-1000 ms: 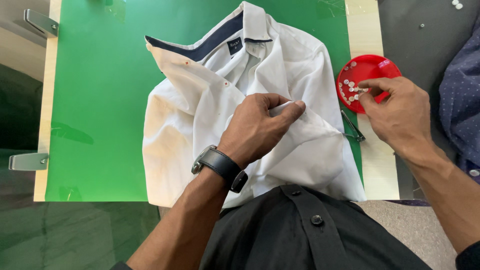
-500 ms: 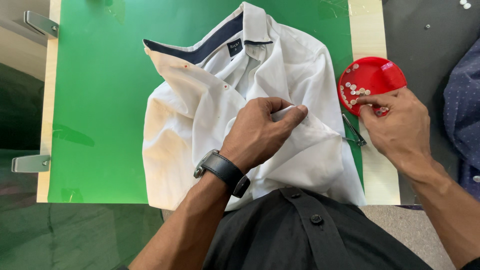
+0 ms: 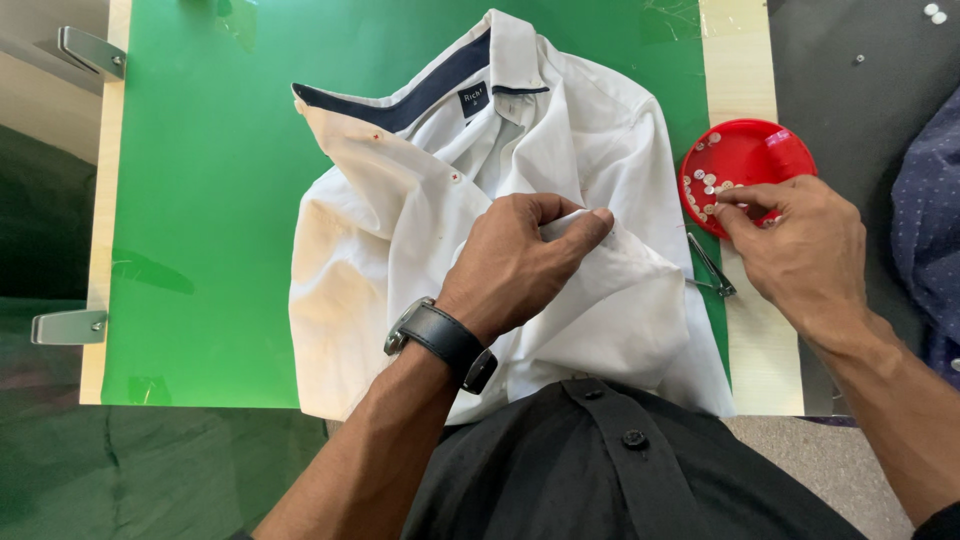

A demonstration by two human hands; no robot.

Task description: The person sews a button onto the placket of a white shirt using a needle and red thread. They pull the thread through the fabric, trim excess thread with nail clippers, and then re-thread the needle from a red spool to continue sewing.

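A white shirt (image 3: 400, 230) with a dark blue collar lining lies crumpled on a green mat (image 3: 200, 200). My left hand (image 3: 515, 265), with a black watch (image 3: 440, 340) on its wrist, pinches a raised fold of the shirt's fabric between thumb and forefinger. My right hand (image 3: 800, 245) reaches to the lower left rim of a red round dish (image 3: 750, 150) holding several small white buttons (image 3: 705, 185). Its thumb and forefinger are pinched together on one button at the rim. The other fingers are curled.
Small metal thread snips (image 3: 712, 268) lie at the mat's right edge beside the shirt. A dark blue dotted cloth (image 3: 930, 220) lies at far right on a grey surface with loose buttons (image 3: 935, 12). Metal brackets (image 3: 90, 50) (image 3: 65, 325) jut from the table's left edge.
My right hand has drawn back from the middle of the red dish toward its lower left rim, fingers still pinched. My left hand keeps its hold on the shirt fold.
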